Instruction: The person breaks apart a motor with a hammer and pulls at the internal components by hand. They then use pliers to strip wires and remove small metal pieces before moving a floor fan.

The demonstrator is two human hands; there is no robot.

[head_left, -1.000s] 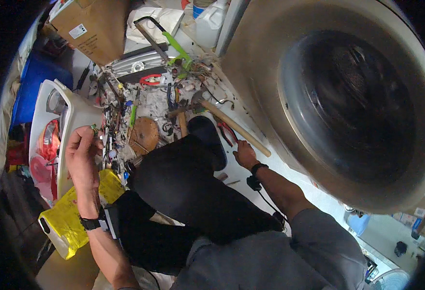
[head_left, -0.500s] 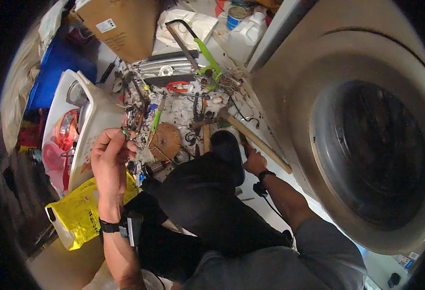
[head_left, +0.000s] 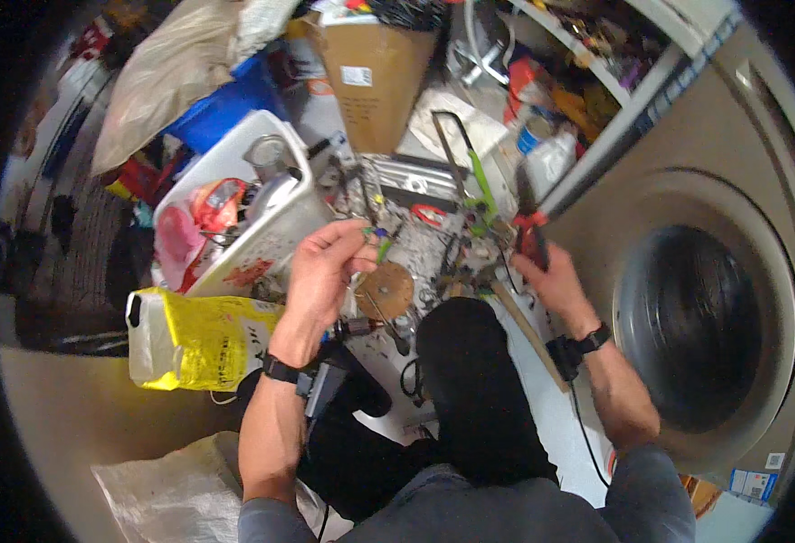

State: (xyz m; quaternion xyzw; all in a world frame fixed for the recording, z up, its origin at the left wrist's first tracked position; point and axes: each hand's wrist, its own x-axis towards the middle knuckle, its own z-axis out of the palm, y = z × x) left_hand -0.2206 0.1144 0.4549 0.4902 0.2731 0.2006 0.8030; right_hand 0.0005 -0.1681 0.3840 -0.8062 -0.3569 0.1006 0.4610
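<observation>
"Holding what in the left hand (head_left: 325, 270)?"

"Pinching a small green piece (head_left: 372, 234), too tiny to identify. Raised just to the right of the white tub (head_left: 303, 188)."

"And in the right hand (head_left: 553, 279)?"

"Grasping a red-and-black hand tool (head_left: 531, 239), pointed upward, too blurred for finer detail. Held well apart from the green piece."

"Look around: near the left hand?"

"See a round brown disc (head_left: 385, 290) to its lower right, plus a yellow bag (head_left: 212, 342) to its lower left."

"And near the right?"

"Notice a wooden handle (head_left: 529, 331) below, a green-framed saw (head_left: 483, 184) to the upper left, and a washing machine (head_left: 587, 237) to the right."
</observation>
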